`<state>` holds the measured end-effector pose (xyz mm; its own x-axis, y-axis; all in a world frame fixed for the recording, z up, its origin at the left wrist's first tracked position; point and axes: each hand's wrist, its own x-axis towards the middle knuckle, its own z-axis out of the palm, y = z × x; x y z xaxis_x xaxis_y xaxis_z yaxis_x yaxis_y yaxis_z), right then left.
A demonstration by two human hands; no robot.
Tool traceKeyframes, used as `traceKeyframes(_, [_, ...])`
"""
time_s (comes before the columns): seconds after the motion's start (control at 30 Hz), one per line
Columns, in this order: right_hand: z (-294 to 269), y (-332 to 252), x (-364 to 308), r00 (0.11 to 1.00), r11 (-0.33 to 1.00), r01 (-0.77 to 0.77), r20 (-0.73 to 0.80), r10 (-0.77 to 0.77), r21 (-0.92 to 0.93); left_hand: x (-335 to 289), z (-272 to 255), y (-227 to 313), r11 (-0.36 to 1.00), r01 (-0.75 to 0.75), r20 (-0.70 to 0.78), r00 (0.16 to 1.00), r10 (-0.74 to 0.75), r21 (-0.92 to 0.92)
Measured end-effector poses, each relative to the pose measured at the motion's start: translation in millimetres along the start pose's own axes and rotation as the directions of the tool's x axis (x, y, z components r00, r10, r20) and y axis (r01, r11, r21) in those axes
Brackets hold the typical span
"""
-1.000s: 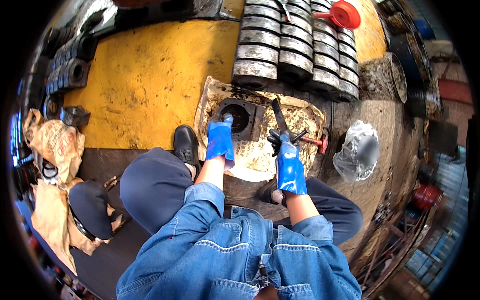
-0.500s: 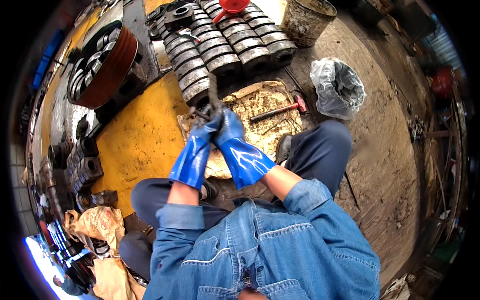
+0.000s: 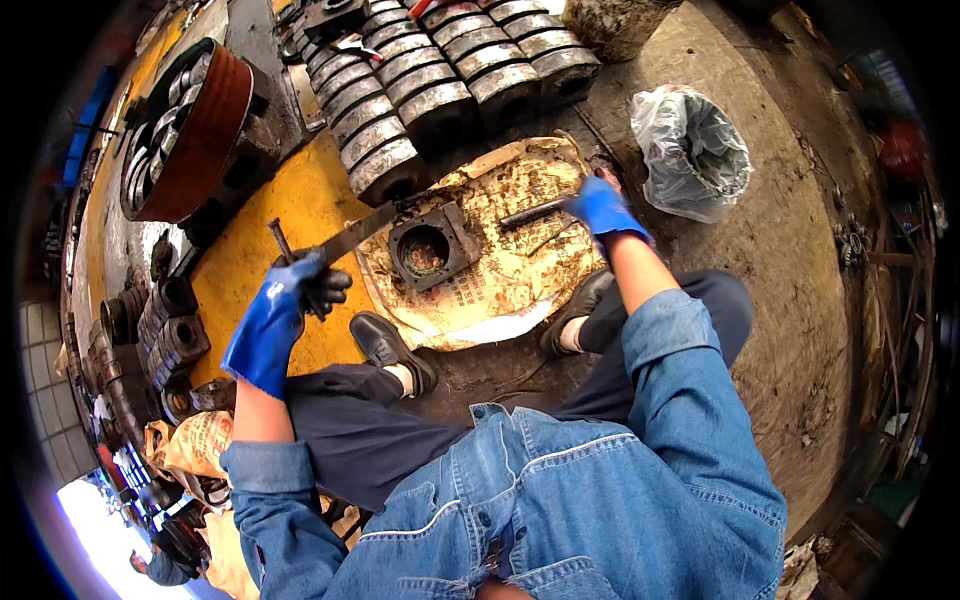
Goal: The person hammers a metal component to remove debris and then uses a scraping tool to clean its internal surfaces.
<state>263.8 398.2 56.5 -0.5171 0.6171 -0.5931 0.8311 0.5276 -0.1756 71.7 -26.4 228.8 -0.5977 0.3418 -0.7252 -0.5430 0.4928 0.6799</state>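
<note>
Left hand (image 3: 305,283) curls tight around a flat blade (image 3: 356,234); right hand (image 3: 604,208), blurred, meets a hammer (image 3: 532,212) at two o'clock on the stained sheet (image 3: 500,298), its grip unclear. Bored metal block (image 3: 455,242) lies at nine o'clock. Hammer pickup seems underway, calling for a secure hold.

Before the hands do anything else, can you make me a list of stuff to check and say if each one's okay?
1. Blue gloves on both hands: ok.
2. Left hand free: not ok; it holds a long flat blade.
3. Right hand gripping the hammer firmly: cannot tell; it is at the hammer's head end, but blurred.
4. Metal block resting on the brown sheet: ok.
5. Block's round hole clean inside: cannot tell; something mottled shows there.
6. Clear plastic bag away from the block: ok; it stands off to the right, beyond the sheet.
</note>
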Motion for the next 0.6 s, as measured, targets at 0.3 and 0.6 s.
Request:
traceKeyframes(0.3, [48.2, 54.7, 29.2, 0.973, 0.895, -0.194, 0.034, 0.226, -0.401, 37.9, 16.9, 8.2, 0.820, 0.278, -0.204, 0.958, -0.200, 0.500])
traceKeyframes(0.6, [76.9, 73.9, 84.2, 0.939, 0.858, -0.283, 0.059, 0.339, -0.429, 59.2, 32.1, 2.0, 0.743, 0.261, -0.167, 0.965, -0.200, 0.616])
